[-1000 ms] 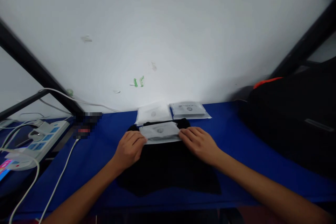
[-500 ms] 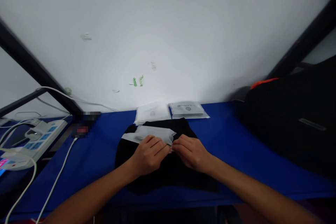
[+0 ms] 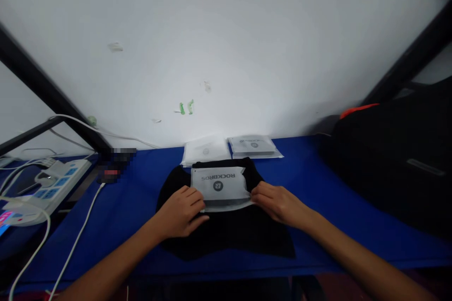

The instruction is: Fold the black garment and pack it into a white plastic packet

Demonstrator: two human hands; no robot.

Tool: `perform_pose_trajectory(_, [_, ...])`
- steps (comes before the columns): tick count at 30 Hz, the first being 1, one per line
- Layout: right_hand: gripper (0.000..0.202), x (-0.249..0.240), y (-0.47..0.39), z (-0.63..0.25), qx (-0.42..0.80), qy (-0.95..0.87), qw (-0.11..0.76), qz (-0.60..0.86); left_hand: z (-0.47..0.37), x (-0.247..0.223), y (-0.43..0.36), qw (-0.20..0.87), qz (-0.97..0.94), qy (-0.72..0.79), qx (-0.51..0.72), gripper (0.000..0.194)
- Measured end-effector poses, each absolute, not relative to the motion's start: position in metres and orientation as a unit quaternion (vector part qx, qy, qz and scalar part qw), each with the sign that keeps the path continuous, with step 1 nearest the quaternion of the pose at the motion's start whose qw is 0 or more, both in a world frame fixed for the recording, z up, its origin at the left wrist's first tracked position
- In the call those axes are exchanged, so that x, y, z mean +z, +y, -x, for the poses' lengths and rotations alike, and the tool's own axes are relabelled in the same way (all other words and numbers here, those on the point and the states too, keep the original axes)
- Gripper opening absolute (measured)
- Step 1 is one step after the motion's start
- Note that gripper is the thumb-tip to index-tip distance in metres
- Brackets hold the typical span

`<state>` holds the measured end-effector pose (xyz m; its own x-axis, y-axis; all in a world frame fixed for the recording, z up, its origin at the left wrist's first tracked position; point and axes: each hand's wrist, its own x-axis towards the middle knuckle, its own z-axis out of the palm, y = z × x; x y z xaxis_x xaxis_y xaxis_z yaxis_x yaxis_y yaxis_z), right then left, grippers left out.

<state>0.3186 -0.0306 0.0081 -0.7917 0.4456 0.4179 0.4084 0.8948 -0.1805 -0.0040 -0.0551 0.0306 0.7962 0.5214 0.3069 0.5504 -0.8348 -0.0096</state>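
A frosted plastic zip bag printed ROCKBROS lies over a spread black cloth, its lettering upside down to me. Something darker shows along the bag's lower part, too blurred to name. My right hand is closed, pinching the bag's lower right corner. At the lower left corner, my left hand rests with fingers bent against the bag's edge and the thumb held apart from them.
Behind the cloth, a white packet and another printed bag lie against the wall. A power strip with white cables is at left. A large black bag takes up the right side of the blue table.
The zip bag has turned from bunched and tilted to flat, with its print facing me. My hands, close together before, have moved apart, left hand leftward and right hand rightward.
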Motion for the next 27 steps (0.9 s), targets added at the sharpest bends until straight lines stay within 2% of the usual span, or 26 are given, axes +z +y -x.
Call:
perform_pose_trajectory(2, [0.026,0.011,-0.034,-0.317,0.032,-0.952,0.201,0.229,-0.008,0.027,-0.056,0.059,0.947,-0.294,-0.115,0.029])
perform_pose_trajectory(4, [0.026,0.017,-0.038,-0.315,0.018,-0.954,0.192,0.231,-0.020,0.026,-0.054,0.083,0.946,-0.297,-0.095,0.027])
perform_pose_trajectory(7, [0.027,0.027,-0.047,-0.308,0.003,-0.949,0.228,0.219,-0.032,0.027,-0.050,0.113,0.948,-0.284,-0.087,0.024])
perform_pose_trajectory(12, [0.027,0.034,-0.062,-0.281,-0.042,-0.936,0.316,0.148,-0.041,0.036,-0.044,0.160,0.932,-0.284,-0.157,0.027])
perform_pose_trajectory(16, [0.030,0.033,-0.060,-0.260,-0.091,-0.923,0.331,0.174,-0.042,0.045,-0.041,0.177,0.915,-0.303,-0.199,0.029])
perform_pose_trajectory(20, [0.027,0.031,-0.052,-0.255,-0.097,-0.920,0.327,0.195,-0.037,0.052,-0.040,0.131,0.907,-0.323,-0.235,0.028])
perform_pose_trajectory(23, [0.031,0.027,-0.048,-0.251,-0.094,-0.927,0.287,0.224,-0.037,0.051,-0.039,0.099,0.905,-0.321,-0.261,0.024])
perform_pose_trajectory(25, [0.036,0.021,-0.046,-0.245,-0.083,-0.931,0.205,0.291,-0.039,0.047,-0.040,0.080,0.908,-0.311,-0.269,0.021])
perform_pose_trajectory(27, [0.032,0.014,-0.044,-0.238,-0.076,-0.928,0.122,0.345,-0.042,0.041,-0.040,0.056,0.916,-0.303,-0.256,0.020])
